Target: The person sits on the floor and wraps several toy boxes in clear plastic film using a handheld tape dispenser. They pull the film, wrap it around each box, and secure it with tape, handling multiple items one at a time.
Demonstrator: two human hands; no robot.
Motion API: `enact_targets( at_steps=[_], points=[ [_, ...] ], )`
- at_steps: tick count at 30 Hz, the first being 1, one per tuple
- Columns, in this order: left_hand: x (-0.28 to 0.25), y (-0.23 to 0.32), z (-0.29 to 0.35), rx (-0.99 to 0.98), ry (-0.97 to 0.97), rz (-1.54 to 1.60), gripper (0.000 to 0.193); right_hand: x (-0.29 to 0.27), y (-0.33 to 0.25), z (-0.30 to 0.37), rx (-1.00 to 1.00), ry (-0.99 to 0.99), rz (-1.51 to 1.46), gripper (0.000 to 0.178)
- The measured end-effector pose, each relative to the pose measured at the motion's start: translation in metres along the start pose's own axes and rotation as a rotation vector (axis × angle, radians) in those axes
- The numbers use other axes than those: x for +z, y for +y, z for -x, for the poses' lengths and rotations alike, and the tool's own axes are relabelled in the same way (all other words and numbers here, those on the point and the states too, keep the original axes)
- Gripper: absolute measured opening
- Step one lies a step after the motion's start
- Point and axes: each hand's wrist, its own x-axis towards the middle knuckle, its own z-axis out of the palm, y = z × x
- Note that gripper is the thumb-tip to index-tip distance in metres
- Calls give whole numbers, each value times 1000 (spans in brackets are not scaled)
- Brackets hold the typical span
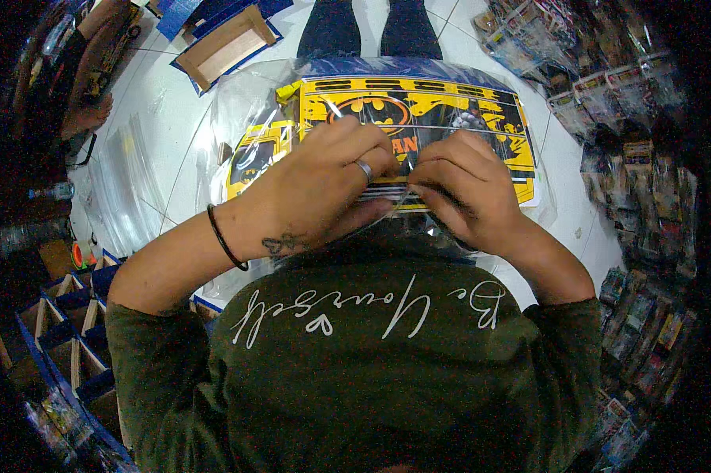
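A yellow and black toy truck (438, 118) with bat-emblem graphics lies in front of me inside a clear plastic bag (249, 91). Its cab points to the left, and the long box body extends to the right. My left hand (332, 177), with a ring and a black wrist band, is closed over the truck's near side with its fingers curled on the plastic. Facing it, my right hand (470, 185) pinches the same film, thumb against fingers. Only a small gap separates the two hands. They cover part of the truck's side.
An open wooden box with blue edges (225, 49) lies at the far left. Flat clear plastic sheets (126, 177) rest on the tiled floor (146, 75). Blue compartmented boxes (75, 323) stand at lower left. Wrapped goods (623, 94) are piled along the right. Another person's foot (89, 117) shows at left.
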Motion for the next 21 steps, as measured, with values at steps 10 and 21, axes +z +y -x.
enact_targets(
  at_steps=[10, 21],
  points=[
    [14, 3, 1, -106, 166, 211, 17, 10, -9, -7, 48, 35, -72, 19],
    [-43, 10, 36, -51, 119, 96, 24, -52, 3, 26, 202, 169, 161, 27]
  ],
)
